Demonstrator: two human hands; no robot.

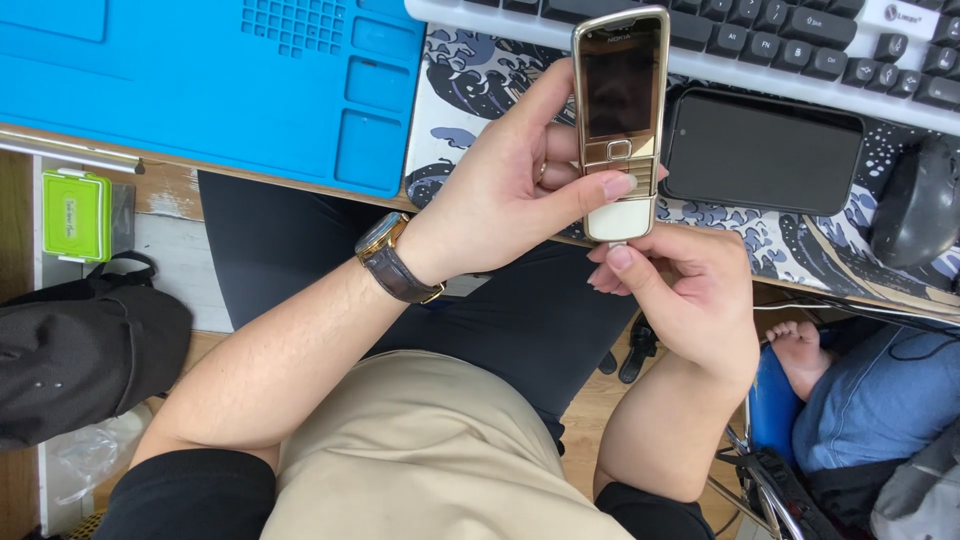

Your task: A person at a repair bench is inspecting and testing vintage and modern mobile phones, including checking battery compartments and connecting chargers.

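Beige shirt front fills the near edge, black sleeves at both elbows. Right hand (690, 300) sits just under the phone, fingertips pinched on something small at the handset's bottom end; too small to tell what. Left hand (510, 195), brown-strapped wristwatch (392, 262) on the wrist, wraps the gold-and-white slim phone (620, 125) from its side, thumb pressed across the lower front, fingers behind: a firm clasp that keeps it upright and steady, screen toward the camera, bottom end exposed to the other hand. Phone is held in the air over the lap, just in front of the desk edge. Behind it, a black smartphone (762, 150) lies flat on a wave-print desk mat (470, 80), black mouse (920, 205) at right, keyboard (760, 35) beyond. Blue silicone work mat (200, 90) at far left.
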